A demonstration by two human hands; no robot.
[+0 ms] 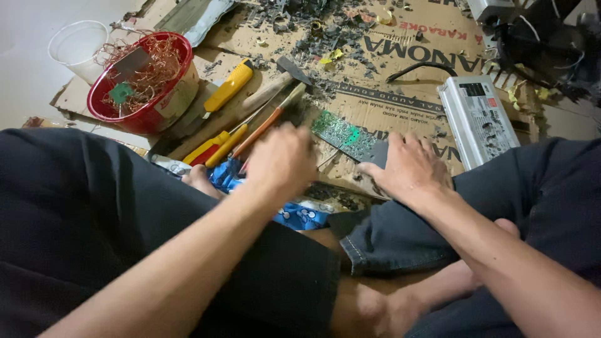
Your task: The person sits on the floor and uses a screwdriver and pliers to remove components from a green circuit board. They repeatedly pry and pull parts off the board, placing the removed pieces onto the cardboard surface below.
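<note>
Far left of the hands, a clear plastic cup [78, 45], contents not discernible, stands touching a red bowl [145, 84]; the bowl holds a tangle of copper wire [153, 62], a small green board fragment and a grey flat piece, apparently sorted salvage. Between bowl and hands, laid on flattened cardboard [400, 94] on the floor: a yellow utility knife [228, 86], a wooden-handled hammer [278, 80], a yellow-and-red handled tool [210, 148] and an orange-handled screwdriver [263, 128], all fanned within easy reach. Left hand [282, 159]: blurred, fingers curled closed, apparently around a thin tool whose tip points toward the board; what it grips cannot be told for certain. A blue printed wrapper [294, 213] lies beneath it, against the leg. Green circuit board [344, 134]: flat on the cardboard just between and ahead of both hands, its near end under the right fingers. Right hand [410, 169]: open, palm down, fingers spread, pressing the board's dark end, seemingly to steady it. Right of that hand, a grey metal power-supply unit [479, 119] with a black cable. Beyond the hands, a heap of dark component debris [313, 19].
</note>
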